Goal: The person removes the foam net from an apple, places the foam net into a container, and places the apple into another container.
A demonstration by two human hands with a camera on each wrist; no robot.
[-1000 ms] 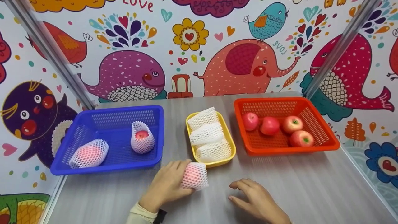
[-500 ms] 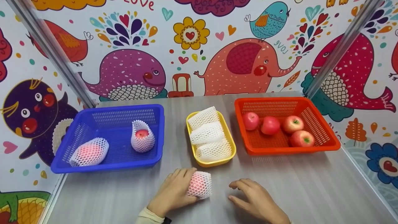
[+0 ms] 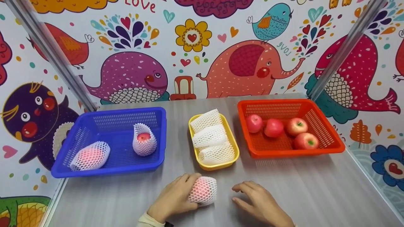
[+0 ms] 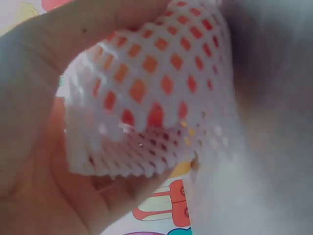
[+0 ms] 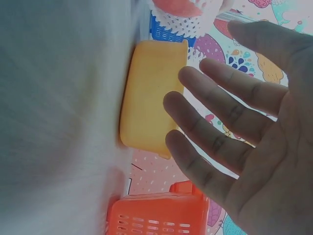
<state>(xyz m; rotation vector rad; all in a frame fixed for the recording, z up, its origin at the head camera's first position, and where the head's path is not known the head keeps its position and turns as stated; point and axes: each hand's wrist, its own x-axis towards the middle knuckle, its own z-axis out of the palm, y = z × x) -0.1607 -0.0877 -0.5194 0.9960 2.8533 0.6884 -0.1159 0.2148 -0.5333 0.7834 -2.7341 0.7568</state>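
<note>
My left hand [image 3: 176,198] grips an apple in a white foam net sleeve [image 3: 203,190] low over the table, in front of the yellow basket. In the left wrist view, the red apple shows through the mesh of the foam net [image 4: 161,68], with the thumb and fingers around it. To the right of it, my right hand [image 3: 260,203] holds nothing; its fingers are relaxed and slightly spread, as the right wrist view also shows. Three rolled white foam nets [image 3: 210,135] lie in the yellow basket [image 3: 234,148].
At the left, a blue basket [image 3: 107,173] holds two apples in foam nets, one wrapped apple [image 3: 91,156] lying and another wrapped apple [image 3: 144,142] near its right wall. A red basket [image 3: 293,154] at the right holds several bare apples [image 3: 274,127]. Behind stands a printed wall [image 3: 189,69].
My left hand has brought the wrapped apple nearer to me and slightly right, away from the yellow basket's front edge. The right hand has stayed in place.
</note>
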